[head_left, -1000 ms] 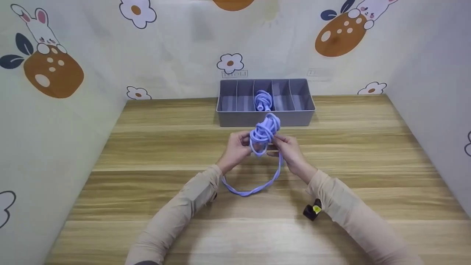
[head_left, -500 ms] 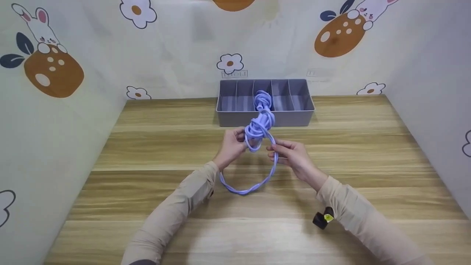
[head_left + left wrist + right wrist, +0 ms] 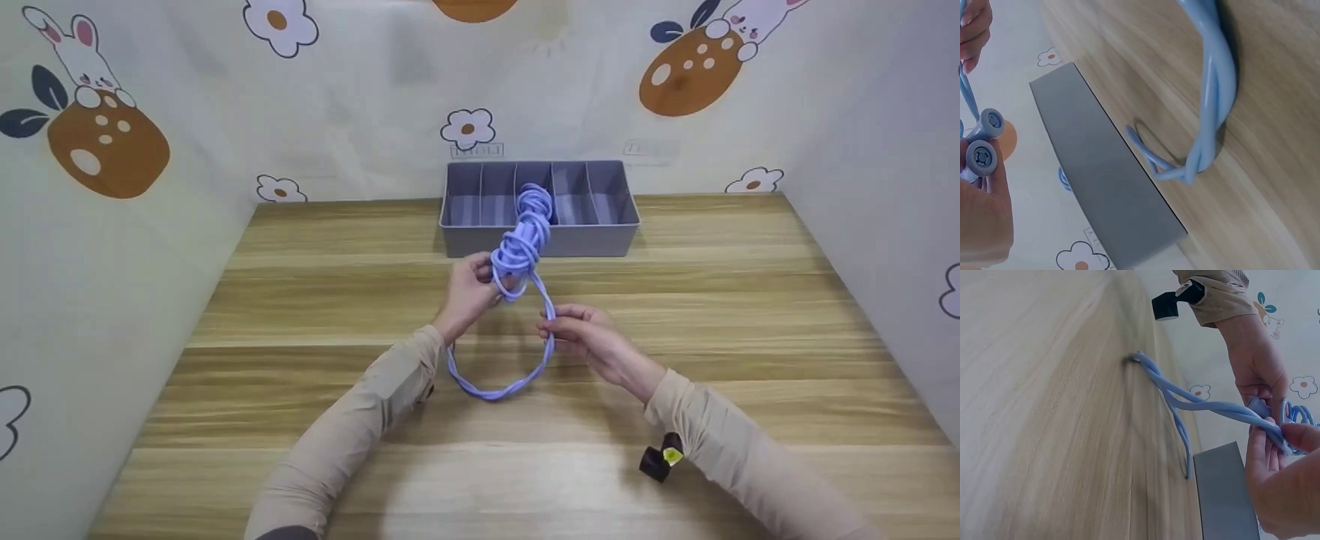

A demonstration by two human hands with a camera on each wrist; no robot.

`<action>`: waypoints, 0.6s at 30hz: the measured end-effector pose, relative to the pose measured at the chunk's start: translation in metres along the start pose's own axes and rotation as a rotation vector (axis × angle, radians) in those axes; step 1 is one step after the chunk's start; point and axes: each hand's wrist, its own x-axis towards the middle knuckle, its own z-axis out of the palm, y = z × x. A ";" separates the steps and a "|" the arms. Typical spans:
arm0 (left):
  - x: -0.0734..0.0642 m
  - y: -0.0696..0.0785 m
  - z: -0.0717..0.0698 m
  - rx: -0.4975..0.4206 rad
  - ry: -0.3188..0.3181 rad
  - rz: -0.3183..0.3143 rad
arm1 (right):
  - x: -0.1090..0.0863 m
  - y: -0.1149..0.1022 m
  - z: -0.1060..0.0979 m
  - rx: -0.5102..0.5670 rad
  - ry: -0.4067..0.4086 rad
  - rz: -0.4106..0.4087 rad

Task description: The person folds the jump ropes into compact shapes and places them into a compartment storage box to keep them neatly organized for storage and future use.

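A blue-purple jump rope has its upper part wound in a coil (image 3: pixel 516 255) round its handles. My left hand (image 3: pixel 465 296) grips this bundle from the left; in the left wrist view, two round handle ends (image 3: pixel 982 158) stick out beside its fingers. From the bundle a twisted length of rope (image 3: pixel 491 395) hangs in a wide loop over the table. My right hand (image 3: pixel 596 341) pinches that length between thumb and fingers, below and to the right of the coil. Behind the bundle, a second wound jump rope (image 3: pixel 534 196) lies in the middle compartment of the grey box (image 3: pixel 585 241).
The divided box stands at the back of the wooden table (image 3: pixel 315 270), against a patterned wall (image 3: pixel 360 97). Patterned side walls flank the table. A small black wrist camera (image 3: pixel 656 463) sits below the right sleeve.
My right hand has left the coil and slid down the hanging rope, toward me. The left hand and coil have shifted slightly left and away, and the coil now overlaps the box more.
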 end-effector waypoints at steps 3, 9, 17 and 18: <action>0.002 0.002 0.000 0.016 0.033 0.028 | 0.000 0.000 0.001 0.005 -0.056 0.005; 0.004 0.005 -0.003 0.080 0.108 0.050 | -0.001 -0.001 0.002 -0.018 -0.097 -0.005; 0.008 0.000 -0.010 0.137 0.230 0.035 | -0.004 -0.009 -0.003 -0.244 -0.022 -0.102; 0.008 0.000 -0.011 0.151 0.240 0.042 | -0.004 -0.011 -0.004 -0.282 -0.016 -0.119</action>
